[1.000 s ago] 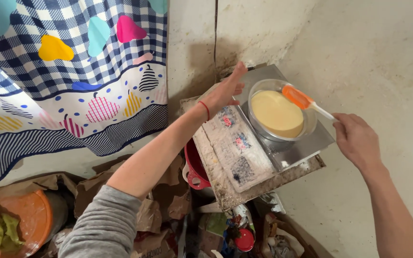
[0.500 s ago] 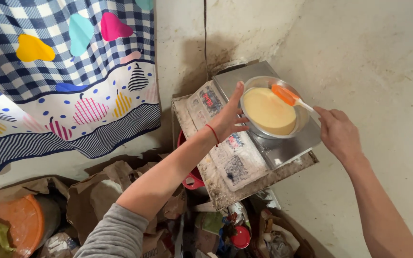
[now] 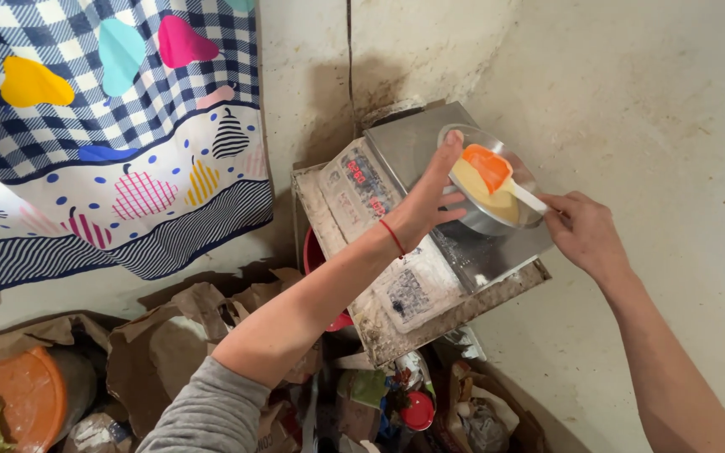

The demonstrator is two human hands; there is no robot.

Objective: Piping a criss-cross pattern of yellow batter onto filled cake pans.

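Observation:
A clear glass bowl [image 3: 497, 220] of pale yellow batter sits tilted on the steel pan of a weighing scale [image 3: 417, 151]. My left hand [image 3: 432, 195] grips the bowl's near rim, a red band on its wrist. My right hand [image 3: 582, 232] holds the white handle of a spatula [image 3: 497, 173], whose orange blade rests in the batter. The scale stands on a dirty shelf [image 3: 396, 327] against the wall.
A checked cloth with coloured shapes [image 3: 111, 134] hangs on the wall at left. Brown paper bags [image 3: 169, 335], an orange lid [image 3: 27, 403] and a red container [image 3: 316, 260] crowd the floor below. Bottles and packets [image 3: 413, 403] lie under the shelf.
My left hand came off the scale's far edge and took hold of the bowl's rim. The bowl has tilted and the spatula blade now lies over the batter.

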